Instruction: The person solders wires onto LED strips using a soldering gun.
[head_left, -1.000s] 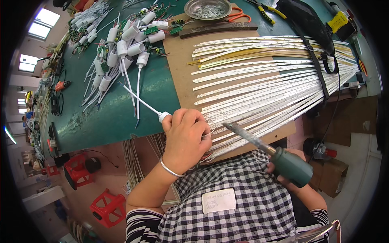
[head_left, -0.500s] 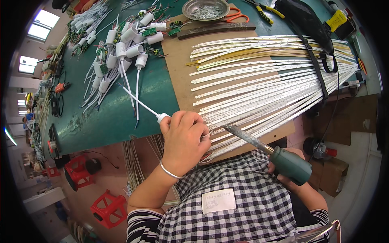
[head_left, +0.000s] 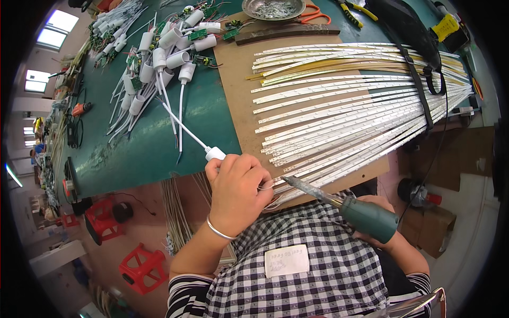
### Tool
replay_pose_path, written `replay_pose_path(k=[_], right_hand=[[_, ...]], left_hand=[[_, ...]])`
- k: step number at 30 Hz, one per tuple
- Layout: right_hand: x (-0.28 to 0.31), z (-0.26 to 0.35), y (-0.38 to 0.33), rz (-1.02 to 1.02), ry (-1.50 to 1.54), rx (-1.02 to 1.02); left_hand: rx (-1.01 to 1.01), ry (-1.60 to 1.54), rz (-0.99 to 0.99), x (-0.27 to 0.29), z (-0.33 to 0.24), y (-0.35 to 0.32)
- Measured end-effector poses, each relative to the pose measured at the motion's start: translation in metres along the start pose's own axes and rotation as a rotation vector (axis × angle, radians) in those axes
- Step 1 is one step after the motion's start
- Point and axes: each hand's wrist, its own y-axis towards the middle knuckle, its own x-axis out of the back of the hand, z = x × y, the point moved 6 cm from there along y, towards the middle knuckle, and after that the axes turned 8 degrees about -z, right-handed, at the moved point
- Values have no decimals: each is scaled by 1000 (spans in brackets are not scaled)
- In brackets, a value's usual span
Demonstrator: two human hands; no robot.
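Observation:
My left hand (head_left: 237, 183) is closed around a white cable end cap (head_left: 214, 153), whose cable (head_left: 185, 129) runs up and left across the table. A thin pale wire (head_left: 266, 186) comes out by its fingertips, near the ends of the LED strips (head_left: 318, 124). In my right hand (head_left: 379, 202) is a soldering iron (head_left: 366, 218) with a green handle. Its grey tip points left, close to one strip end beside my left fingers; whether it touches cannot be made out. The strips fan out side by side over a brown board (head_left: 233, 69).
White caps with cables and green circuit boards (head_left: 164, 58) lie heaped at the upper left. Along the top are a metal bar (head_left: 286, 36), a metal bowl of scraps (head_left: 273, 8), orange-handled scissors (head_left: 317, 15) and yellow-handled pliers (head_left: 352, 21). A black strap (head_left: 421, 95) crosses the strips; red stools (head_left: 144, 268) stand below.
The soldering iron has moved left and down, its tip now nearer my left fingertips. My left hand has shifted slightly downward, still holding the end cap.

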Motion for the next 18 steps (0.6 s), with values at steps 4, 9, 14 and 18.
replay_pose_path(k=[4, 9, 14, 18], right_hand=[[-1, 4, 6, -16, -31, 28], [-6, 5, 7, 40, -139, 41], [-7, 4, 9, 9, -126, 60], [-6, 1, 6, 25, -116, 49]], left_hand=[[10, 16, -24, -1, -1, -1], [13, 32, -48, -3, -3, -2], [0, 52, -77, -5, -4, -3], [-6, 71, -86, -5, -6, -3]])
